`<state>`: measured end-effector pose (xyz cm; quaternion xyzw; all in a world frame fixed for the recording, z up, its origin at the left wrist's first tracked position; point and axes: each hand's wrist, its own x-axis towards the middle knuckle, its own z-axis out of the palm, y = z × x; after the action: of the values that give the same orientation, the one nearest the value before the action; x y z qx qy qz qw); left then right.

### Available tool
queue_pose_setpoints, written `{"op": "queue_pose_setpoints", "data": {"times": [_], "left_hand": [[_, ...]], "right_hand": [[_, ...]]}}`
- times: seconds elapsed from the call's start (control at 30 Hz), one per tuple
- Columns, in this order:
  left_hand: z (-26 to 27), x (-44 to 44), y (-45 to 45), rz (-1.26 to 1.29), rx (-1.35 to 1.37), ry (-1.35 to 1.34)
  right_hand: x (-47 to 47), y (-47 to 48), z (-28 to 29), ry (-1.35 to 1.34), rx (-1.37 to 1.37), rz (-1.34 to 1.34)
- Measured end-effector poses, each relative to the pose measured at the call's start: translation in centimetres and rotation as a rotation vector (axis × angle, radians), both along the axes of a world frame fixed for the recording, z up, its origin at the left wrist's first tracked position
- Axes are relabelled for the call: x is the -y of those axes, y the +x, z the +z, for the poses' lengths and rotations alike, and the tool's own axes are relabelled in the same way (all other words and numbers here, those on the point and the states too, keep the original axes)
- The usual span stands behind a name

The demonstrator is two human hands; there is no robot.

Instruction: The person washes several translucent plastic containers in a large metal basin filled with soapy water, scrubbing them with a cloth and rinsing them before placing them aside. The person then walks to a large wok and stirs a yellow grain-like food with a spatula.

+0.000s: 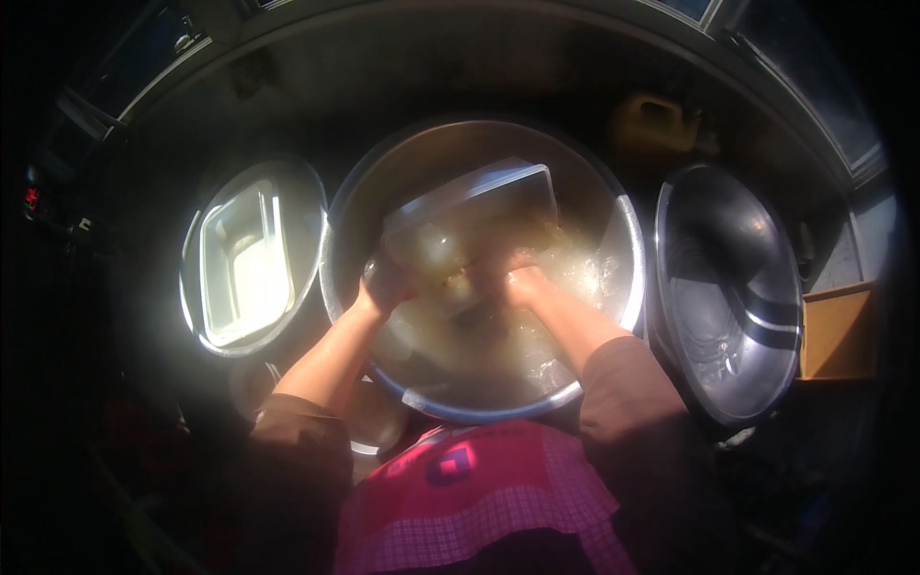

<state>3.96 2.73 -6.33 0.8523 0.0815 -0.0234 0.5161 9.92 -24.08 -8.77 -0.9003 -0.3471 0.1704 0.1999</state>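
A large round metal basin point(632, 251) of cloudy water lies before me. In it a rectangular container point(496, 187), seemingly clear or metal, stands tilted with its long rim towards the far side. My left hand point(387, 282) is at the container's near left corner, seemingly gripping its edge; glare and shadow blur the fingers. My right hand point(523, 279) reaches down inside or just before the container, its fingers bent and partly hidden by haze and water. Whether it holds anything cannot be made out.
At the left, a pale rectangular tub point(248, 266) sits in a smaller round basin point(188, 287). A wide metal bowl point(719, 287) stands close at the right, beside a cardboard box point(837, 330). Beyond is a yellowish plastic jug point(650, 126).
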Motion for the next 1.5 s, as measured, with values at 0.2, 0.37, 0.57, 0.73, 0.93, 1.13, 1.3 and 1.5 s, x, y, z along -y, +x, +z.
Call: {"op": "queue_pose_setpoints", "data": {"times": [0.2,0.37,0.57,0.73,0.93,1.13,1.3,1.5], "left_hand": [[5.7,0.1,-0.5,0.294,-0.01,-0.153],[3.8,6.5,-3.7,0.404,-0.418,-0.818],[-3.8,5.6,0.9,0.379,-0.421,-0.652],[-8.6,3.2,2.1,0.082,-0.043,0.154],[-0.5,2.5,2.6,-0.036,0.115,0.453],[10.0,6.1,2.9,-0.05,0.145,0.398],[5.5,5.1,0.6,0.054,0.303,0.048],[-0.9,4.6,-1.0,0.135,-0.198,-0.11]], "right_hand": [[0.6,0.6,2.0,-0.462,-0.064,-0.216],[-3.6,-1.7,1.3,0.227,-0.173,-0.38],[-6.1,-3.6,2.7,0.737,-0.436,0.137],[-3.4,-2.4,3.7,0.064,-0.132,0.165],[1.6,-2.2,8.8,-0.328,0.022,0.16],[-3.3,-2.7,8.6,-0.411,-0.067,-0.07],[-5.2,-3.4,-2.6,0.274,-0.24,-0.373],[-6.8,-5.0,1.0,0.568,-0.199,0.034]]}}
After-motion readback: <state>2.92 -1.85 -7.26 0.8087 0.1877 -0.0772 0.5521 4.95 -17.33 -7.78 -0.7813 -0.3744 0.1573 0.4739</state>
